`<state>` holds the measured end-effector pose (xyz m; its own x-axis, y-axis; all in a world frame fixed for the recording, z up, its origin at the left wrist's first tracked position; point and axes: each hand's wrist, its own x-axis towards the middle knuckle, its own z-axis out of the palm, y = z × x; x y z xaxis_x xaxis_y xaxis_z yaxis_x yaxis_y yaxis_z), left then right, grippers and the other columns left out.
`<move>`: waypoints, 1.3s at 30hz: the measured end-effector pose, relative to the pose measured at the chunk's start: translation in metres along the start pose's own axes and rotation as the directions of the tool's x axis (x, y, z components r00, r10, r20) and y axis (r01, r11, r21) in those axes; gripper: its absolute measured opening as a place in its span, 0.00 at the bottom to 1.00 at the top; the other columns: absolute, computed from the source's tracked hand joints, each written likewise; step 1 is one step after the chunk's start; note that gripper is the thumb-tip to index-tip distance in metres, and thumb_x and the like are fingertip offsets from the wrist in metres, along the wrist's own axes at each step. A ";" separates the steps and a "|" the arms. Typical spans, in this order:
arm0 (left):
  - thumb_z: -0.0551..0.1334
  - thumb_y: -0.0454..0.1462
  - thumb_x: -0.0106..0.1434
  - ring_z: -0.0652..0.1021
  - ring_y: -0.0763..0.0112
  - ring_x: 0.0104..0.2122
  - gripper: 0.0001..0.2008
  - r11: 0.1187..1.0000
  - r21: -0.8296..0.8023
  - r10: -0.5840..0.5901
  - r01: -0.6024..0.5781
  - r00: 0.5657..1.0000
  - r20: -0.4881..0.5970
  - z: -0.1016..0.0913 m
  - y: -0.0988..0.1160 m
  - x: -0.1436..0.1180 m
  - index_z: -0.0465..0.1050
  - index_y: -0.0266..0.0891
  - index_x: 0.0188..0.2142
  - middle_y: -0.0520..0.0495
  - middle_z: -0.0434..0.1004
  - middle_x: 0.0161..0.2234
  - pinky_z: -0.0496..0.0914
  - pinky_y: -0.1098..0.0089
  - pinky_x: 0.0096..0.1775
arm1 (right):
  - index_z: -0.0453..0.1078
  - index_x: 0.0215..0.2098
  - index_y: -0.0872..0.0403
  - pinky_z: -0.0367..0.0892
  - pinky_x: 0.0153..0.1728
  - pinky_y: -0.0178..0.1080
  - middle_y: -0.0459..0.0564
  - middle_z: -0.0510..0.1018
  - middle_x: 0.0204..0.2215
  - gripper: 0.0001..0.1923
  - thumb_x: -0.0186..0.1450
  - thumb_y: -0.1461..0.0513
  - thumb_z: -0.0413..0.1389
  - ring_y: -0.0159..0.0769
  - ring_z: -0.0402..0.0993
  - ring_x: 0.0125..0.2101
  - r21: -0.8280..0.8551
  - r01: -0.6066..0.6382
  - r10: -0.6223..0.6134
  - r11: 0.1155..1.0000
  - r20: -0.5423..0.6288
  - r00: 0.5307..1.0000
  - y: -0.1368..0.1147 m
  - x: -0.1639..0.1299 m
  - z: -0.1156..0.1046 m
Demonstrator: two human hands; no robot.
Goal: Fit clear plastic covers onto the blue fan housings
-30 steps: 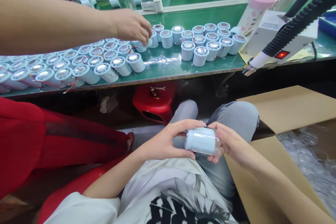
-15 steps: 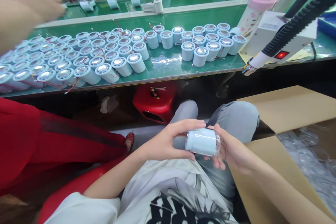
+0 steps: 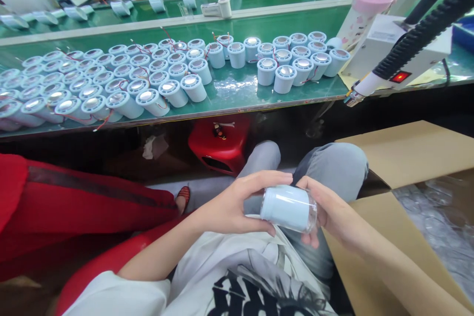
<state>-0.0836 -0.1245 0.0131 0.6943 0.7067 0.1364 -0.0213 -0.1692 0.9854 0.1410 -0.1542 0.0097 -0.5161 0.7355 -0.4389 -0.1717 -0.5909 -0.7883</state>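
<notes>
Over my lap, a pale blue cylindrical housing (image 3: pixel 285 206) lies on its side with a clear plastic cover around it. My left hand (image 3: pixel 242 202) grips its left end, thumb below and fingers above. At the other end, my right hand (image 3: pixel 328 207) is closed on the cover's clear rim (image 3: pixel 313 213), with some fingertips showing underneath. Many similar blue housings (image 3: pixel 193 87) stand in rows on the green bench in front of me, several with thin red wires.
An open cardboard box (image 3: pixel 388 237) holding clear plastic covers (image 3: pixel 431 212) stands at my right. A screwdriver-like tool on a black coiled hose (image 3: pixel 370 84) hangs above the bench edge. A red stool (image 3: pixel 220 143) is beneath the bench. A person in red trousers (image 3: pixel 92 197) is at my left.
The housing and cover have tilted slightly, the right end lower, and more of the clear rim shows at the right. The other person's blurred arm at upper left has left the view.
</notes>
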 end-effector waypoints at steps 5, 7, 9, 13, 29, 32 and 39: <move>0.73 0.30 0.49 0.68 0.57 0.59 0.41 0.997 0.051 0.064 -0.065 0.998 0.017 -0.001 -0.002 0.003 0.62 0.55 0.60 0.45 0.64 0.61 0.67 0.62 0.56 | 0.62 0.32 0.54 0.66 0.12 0.25 0.48 0.78 0.19 0.28 0.61 0.38 0.53 0.30 0.74 0.14 0.096 -0.083 0.081 0.992 0.021 0.996 -0.003 0.002 0.003; 0.72 0.31 0.51 0.69 0.58 0.59 0.40 0.994 0.080 0.072 -0.073 0.997 0.019 0.000 -0.001 0.003 0.63 0.56 0.60 0.45 0.64 0.62 0.66 0.63 0.56 | 0.65 0.31 0.56 0.65 0.12 0.24 0.50 0.79 0.20 0.30 0.61 0.37 0.52 0.29 0.73 0.13 0.138 -0.156 0.150 0.978 0.057 0.987 -0.004 0.002 0.003; 0.71 0.31 0.53 0.69 0.58 0.58 0.37 0.994 0.097 0.051 -0.052 0.999 0.019 0.001 0.001 0.003 0.64 0.56 0.59 0.45 0.63 0.61 0.68 0.64 0.53 | 0.69 0.28 0.59 0.62 0.11 0.22 0.51 0.78 0.19 0.33 0.61 0.36 0.50 0.27 0.72 0.13 0.171 -0.239 0.224 0.956 0.107 0.969 -0.005 0.001 0.003; 0.71 0.33 0.53 0.69 0.58 0.57 0.34 0.999 0.032 -0.043 0.043 0.999 -0.009 0.005 0.008 0.000 0.65 0.52 0.58 0.43 0.65 0.59 0.72 0.67 0.48 | 0.69 0.20 0.60 0.57 0.09 0.20 0.49 0.73 0.16 0.39 0.62 0.34 0.44 0.22 0.67 0.11 0.148 -0.283 0.257 0.948 0.169 0.951 -0.002 0.001 0.002; 0.74 0.38 0.50 0.74 0.57 0.52 0.40 0.956 -0.175 -0.248 0.234 0.967 -0.060 0.002 0.013 -0.001 0.62 0.49 0.60 0.43 0.67 0.58 0.72 0.63 0.50 | 0.65 0.58 0.36 0.70 0.53 0.44 0.47 0.68 0.59 0.27 0.64 0.64 0.62 0.43 0.67 0.57 -0.497 0.524 -0.531 0.691 0.143 0.835 0.001 -0.005 -0.012; 0.73 0.34 0.51 0.69 0.56 0.58 0.39 0.974 -0.114 -0.199 0.194 0.979 -0.037 -0.001 0.013 0.000 0.63 0.49 0.61 0.43 0.64 0.61 0.69 0.63 0.55 | 0.70 0.53 0.38 0.75 0.45 0.41 0.47 0.77 0.49 0.21 0.63 0.56 0.63 0.40 0.76 0.44 -0.213 0.361 -0.368 0.908 0.011 0.930 -0.002 -0.006 -0.007; 0.72 0.33 0.52 0.76 0.59 0.52 0.39 0.920 -0.269 -0.299 0.286 0.954 -0.011 0.003 0.010 -0.002 0.61 0.45 0.62 0.42 0.71 0.57 0.71 0.60 0.53 | 0.76 0.47 0.43 0.75 0.25 0.36 0.46 0.81 0.34 0.21 0.55 0.59 0.69 0.32 0.73 0.23 -0.176 0.227 -0.238 0.958 -0.042 0.970 -0.003 -0.002 -0.008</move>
<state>-0.0836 -0.1296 0.0225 0.6610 0.7323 -0.1638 -0.0145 0.2307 0.9729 0.1495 -0.1515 0.0091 -0.4247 0.8683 -0.2564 -0.1340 -0.3403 -0.9307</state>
